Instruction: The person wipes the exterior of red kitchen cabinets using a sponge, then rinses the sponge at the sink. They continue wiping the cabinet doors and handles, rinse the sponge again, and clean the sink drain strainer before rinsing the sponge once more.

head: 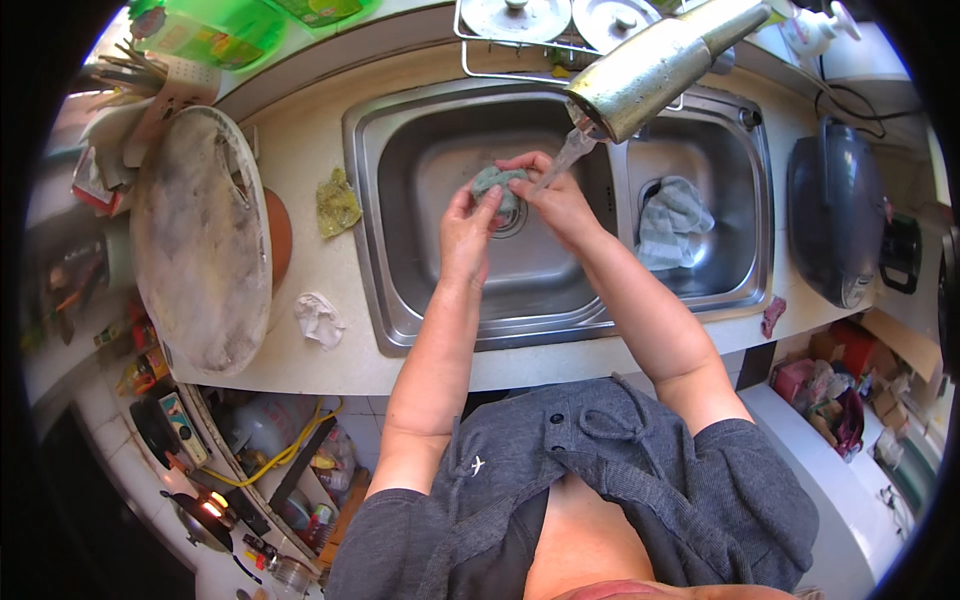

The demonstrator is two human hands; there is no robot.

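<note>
Both my hands hold a bunched pale green cloth over the left basin of a double stainless steel sink. My left hand grips its near left side, thumb on top. The fingers of my right hand pinch it from the right. Water runs from the metal faucet down onto my right hand. Beneath the cloth, the drain is partly hidden. A wet grey-green striped towel lies crumpled in the right basin.
Left of the sink, a yellow-green scouring pad and a crumpled white tissue lie on the counter. A round cutting board leans farther left. Right stand a dark appliance and a small reddish rag. Behind is a wire rack with lids.
</note>
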